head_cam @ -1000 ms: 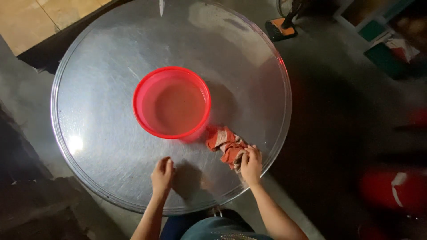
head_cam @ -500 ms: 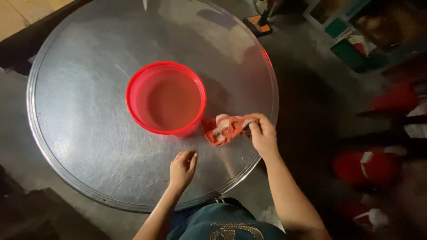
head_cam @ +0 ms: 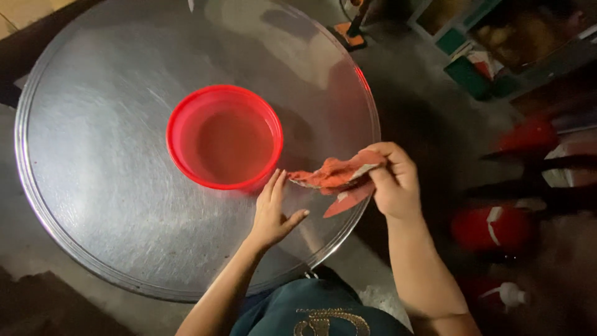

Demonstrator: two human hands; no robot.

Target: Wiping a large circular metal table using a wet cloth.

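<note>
Left hand [head_cam: 271, 214] flat, fingers [head_cam: 273, 185] extended, right hand [head_cam: 393, 180] raised, fingers curled shut

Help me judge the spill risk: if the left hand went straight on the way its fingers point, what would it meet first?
Probably the red bowl. The left hand points up toward the bowl's near rim, its fingertips almost there, with the orange cloth just to its right. Height above the table is unclear.

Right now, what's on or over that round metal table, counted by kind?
Red plastic basin: 1
Red and white rag, held in the right hand: 1
Hands, with the left hand open beside the basin: 2
Total: 4
</note>
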